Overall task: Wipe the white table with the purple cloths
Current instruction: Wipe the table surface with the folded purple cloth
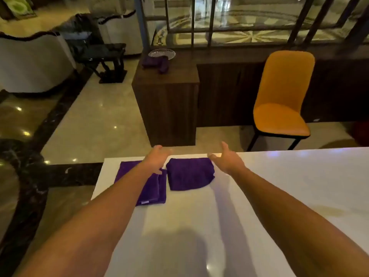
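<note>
Two purple cloths lying folded near the far left corner of the white surface (259, 186): the left cloth (151, 188) flat and close to the left edge, the right cloth (189, 173) thicker, just beside it and near the far edge. Left hand (156, 156) hovering over the left cloth, fingers spread, holding nothing; right hand (225, 156) raised beside the right cloth, also spread and empty, neither seen touching the fabric. No wiping begun, judged from the neat folds. Possible trouble from there: a fast or sideways reach pushing a cloth over the near edge down to the polished floor (95, 120); a grip on the top layer only, leaving the folded fabric to open and hang; a wipe stroke too long toward the corner, carrying hand and cloth off the surface. Also a pale yellowish mark (331, 210) at the right, far from both cloths and easily missed. Orange chair (283, 96) well apart, no obstacle.
</note>
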### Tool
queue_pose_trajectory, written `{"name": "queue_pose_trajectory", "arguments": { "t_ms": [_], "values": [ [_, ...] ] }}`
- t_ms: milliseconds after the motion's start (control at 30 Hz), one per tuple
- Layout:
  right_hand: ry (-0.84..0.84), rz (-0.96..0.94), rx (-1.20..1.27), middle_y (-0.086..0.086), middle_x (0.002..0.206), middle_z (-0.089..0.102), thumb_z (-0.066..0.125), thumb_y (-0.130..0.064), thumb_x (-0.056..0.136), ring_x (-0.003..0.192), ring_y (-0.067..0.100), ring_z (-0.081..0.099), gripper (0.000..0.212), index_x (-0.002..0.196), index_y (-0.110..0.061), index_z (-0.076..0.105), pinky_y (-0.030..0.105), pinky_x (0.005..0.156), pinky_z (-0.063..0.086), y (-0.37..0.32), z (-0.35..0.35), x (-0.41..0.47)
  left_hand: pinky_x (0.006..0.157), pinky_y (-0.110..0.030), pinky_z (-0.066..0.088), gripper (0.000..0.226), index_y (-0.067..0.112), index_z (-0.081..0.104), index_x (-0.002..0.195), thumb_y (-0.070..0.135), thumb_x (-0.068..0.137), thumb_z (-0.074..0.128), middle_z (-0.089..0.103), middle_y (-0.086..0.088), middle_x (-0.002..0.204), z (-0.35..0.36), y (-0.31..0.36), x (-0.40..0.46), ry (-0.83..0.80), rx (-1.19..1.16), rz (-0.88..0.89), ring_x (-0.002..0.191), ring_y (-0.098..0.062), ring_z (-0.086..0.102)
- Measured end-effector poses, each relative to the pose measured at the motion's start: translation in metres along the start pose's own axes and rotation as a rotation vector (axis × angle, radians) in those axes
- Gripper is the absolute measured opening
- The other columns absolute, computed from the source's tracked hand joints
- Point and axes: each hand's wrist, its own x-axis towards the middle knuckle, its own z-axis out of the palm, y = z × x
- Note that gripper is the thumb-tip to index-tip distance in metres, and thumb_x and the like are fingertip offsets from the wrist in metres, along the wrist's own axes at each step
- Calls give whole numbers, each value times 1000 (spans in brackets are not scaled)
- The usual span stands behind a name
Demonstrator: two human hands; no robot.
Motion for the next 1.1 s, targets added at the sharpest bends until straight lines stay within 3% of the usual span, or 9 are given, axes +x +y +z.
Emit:
{"name": "queue_pose_trajectory", "arguments": {
  "t_ms": [67, 167, 267, 467, 633, 767, 833, 967, 1100],
  "values": [
    [-25, 26, 28, 8, 165, 45, 59, -67, 96, 143, 40, 53, 87, 165, -33, 19, 53, 110, 51, 4, 19, 17, 91, -52, 59, 61, 19, 37, 156, 41, 103, 59, 48, -17, 153, 12, -2, 19, 11, 30, -15, 125, -36, 58],
    [-52, 69, 62, 7, 161, 49, 56, -64, 99, 141, 38, 55, 83, 165, -29, 21, 52, 109, 51, 9, 49, 33, 102, -51, 56, 58, 20, 43, 153, 44, 102, 59, 49, -12, 153, 35, -16, 46, -2, 86, -75, 135, -36, 52],
    [37, 100, 72, 8, 162, 45, 59, -63, 98, 143, 38, 51, 83, 164, -28, 24, 54, 109, 52, 11, 70, 44, 105, -41, 48, 46, 15, 56, 141, 39, 101, 60, 60, -11, 141, 56, -35, 59, 147, 391, 104, 128, -30, 56],
    [60, 213, 281, 9, 161, 43, 71, -55, 95, 140, 37, 55, 86, 160, -20, 28, 47, 103, 56, 20, 91, 50, 104, -45, 48, 62, 16, 44, 149, 43, 97, 64, 48, -17, 145, 82, -49, 63, 202, 697, 155, 131, -37, 52],
    [-125, 208, 359, 3, 124, 63, 72, -58, 93, 107, 24, 63, 68, 140, -15, 49, 29, 74, 55, 21, 108, 29, 96, -44, 55, 59, 18, 44, 145, 39, 96, 68, 58, -14, 135, 86, -52, 52, 27, 723, 123, 118, -35, 62],
    [-80, 154, 456, 2, 114, 70, 71, -40, 97, 107, 25, 67, 34, 122, -19, 61, 42, 91, 60, 36, 105, 1, 80, -31, 60, 52, 13, 55, 139, 22, 92, 77, 71, -9, 115, 81, -71, 25, -39, 278, 64, 100, -25, 71],
    [-34, 97, 622, -4, 108, 68, 69, -37, 100, 106, 24, 68, 22, 115, -25, 59, 34, 82, 60, 44, 91, -23, 65, -23, 60, 47, 13, 62, 134, 13, 90, 79, 76, -11, 103, 71, -79, 1, -116, -84, 27, 86, -21, 75],
    [-10, 12, 858, -6, 121, 64, 65, -39, 104, 111, 20, 67, 27, 126, -32, 51, 31, 85, 63, 44, 59, -88, 80, -35, 63, 37, 26, 71, 125, 18, 90, 80, 79, -7, 113, 50, -77, -59, -275, -419, 83, 104, -26, 77],
    [-37, -29, 1058, -8, 129, 64, 65, -34, 104, 114, 20, 68, 34, 136, -35, 52, 35, 86, 65, 36, 18, -160, 83, -36, 63, 32, 22, 75, 121, 21, 89, 79, 77, -4, 120, 51, -66, -126, -224, -760, 87, 110, -23, 75]
  ]
}}
